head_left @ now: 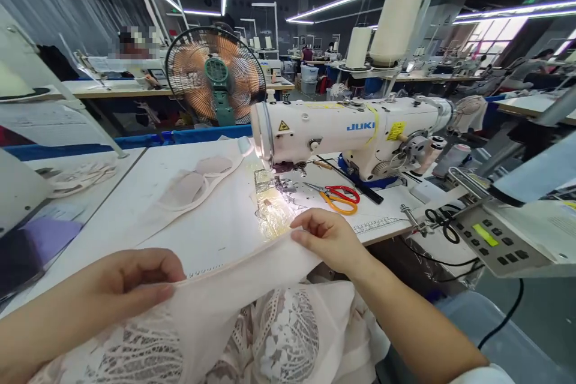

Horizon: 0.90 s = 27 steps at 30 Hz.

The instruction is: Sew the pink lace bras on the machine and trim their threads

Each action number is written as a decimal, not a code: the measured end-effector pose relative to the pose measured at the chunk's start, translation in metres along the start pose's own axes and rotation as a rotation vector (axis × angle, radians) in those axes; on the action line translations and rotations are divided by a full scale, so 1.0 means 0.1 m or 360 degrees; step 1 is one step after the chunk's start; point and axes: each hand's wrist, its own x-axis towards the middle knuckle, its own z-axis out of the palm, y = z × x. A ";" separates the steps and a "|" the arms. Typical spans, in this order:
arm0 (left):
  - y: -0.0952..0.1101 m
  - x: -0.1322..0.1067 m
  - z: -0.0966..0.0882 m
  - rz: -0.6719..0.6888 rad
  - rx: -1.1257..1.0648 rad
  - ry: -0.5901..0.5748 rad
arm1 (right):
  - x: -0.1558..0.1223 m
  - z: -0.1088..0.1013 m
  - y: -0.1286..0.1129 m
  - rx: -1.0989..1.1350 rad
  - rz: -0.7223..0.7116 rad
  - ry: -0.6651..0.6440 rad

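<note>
Between my two hands a pale pink bra (pixel 243 288) is stretched along its edge, with lace on its cup at the lower left. My left hand (pixel 139 279) pinches the edge at one end, thumb below and fingers above. At the other end my right hand (pixel 326 237) pinches the same edge, just in front of the lit needle area. More lace bras (pixel 292 330) lie bunched beneath it, partly hidden. Beyond my hands stands a white JUKI sewing machine (pixel 324 126), its lamp shining on a taped plate (pixel 272 210).
Red and orange-handled scissors (pixel 339 195) lie right of the needle area. Another bra (pixel 193 186) rests on the white table (pixel 112 210) at left. A control panel (pixel 499 237) juts out at right, above a plastic bin (pixel 490 324). A fan (pixel 216 75) stands behind the table.
</note>
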 end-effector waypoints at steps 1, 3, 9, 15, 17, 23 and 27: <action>0.00 0.02 -0.01 -0.0073 -0.0164 -0.0071 | 0.01 0.01 0.01 0.0007 0.0065 -0.0012; -0.04 0.09 -0.04 -0.0170 -0.0434 -0.0183 | 0.05 0.04 0.03 0.0027 0.0183 -0.0046; -0.39 0.30 -0.10 -0.0175 -0.0561 -0.0171 | 0.21 0.14 0.20 -0.0147 0.0323 -0.0128; -0.66 0.49 -0.06 -0.0225 -0.0476 -0.0235 | 0.42 0.31 0.41 -0.0252 0.0407 -0.0181; -0.73 0.52 -0.06 -0.0238 -0.0522 -0.0218 | 0.45 0.34 0.46 -0.0228 0.0431 -0.0213; -0.81 0.52 -0.09 -0.0294 -0.0711 -0.0276 | 0.47 0.38 0.44 -0.0133 0.0424 -0.0248; -0.84 0.53 -0.09 -0.0254 -0.0678 -0.0254 | 0.46 0.38 0.37 -0.0096 0.0413 -0.0241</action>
